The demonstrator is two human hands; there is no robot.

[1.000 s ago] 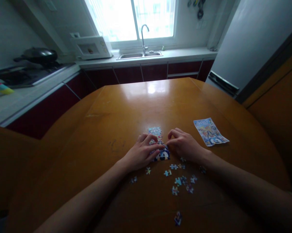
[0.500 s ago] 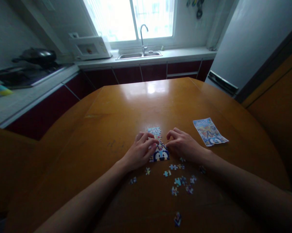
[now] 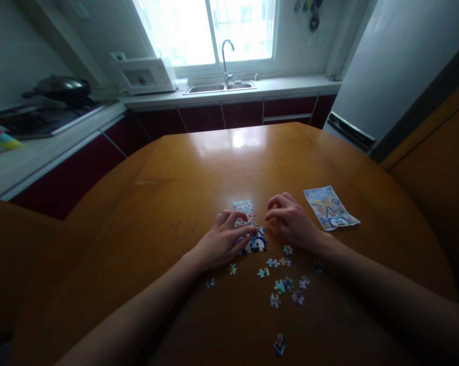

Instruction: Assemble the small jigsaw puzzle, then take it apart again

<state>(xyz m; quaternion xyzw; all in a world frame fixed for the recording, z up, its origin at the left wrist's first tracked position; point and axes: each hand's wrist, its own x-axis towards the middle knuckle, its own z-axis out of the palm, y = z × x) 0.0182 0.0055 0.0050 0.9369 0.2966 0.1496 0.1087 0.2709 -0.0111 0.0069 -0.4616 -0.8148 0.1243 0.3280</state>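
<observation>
A partly joined jigsaw puzzle (image 3: 243,206) lies on the brown table, with a blue dog-like face along its near edge. My left hand (image 3: 226,239) rests across its left side and middle, fingers apart, covering part of the picture. Just right of the puzzle, my right hand (image 3: 293,222) hovers with bent, parted fingers and nothing visible in them. Several loose jigsaw pieces (image 3: 279,285) are scattered nearer to me. One piece (image 3: 233,269) lies close below my left hand, and another (image 3: 287,249) is under my right wrist.
A creased picture sheet (image 3: 331,207) lies right of my right hand. One lone piece (image 3: 279,344) sits near the table's front. Beyond the wooden table (image 3: 214,168) are a sink (image 3: 204,89), a microwave (image 3: 145,76), a stove with a wok (image 3: 63,87) and a fridge (image 3: 393,71).
My right hand has drawn back slightly to the right, away from the puzzle. My left hand's fingers have shifted right and down over the dog face.
</observation>
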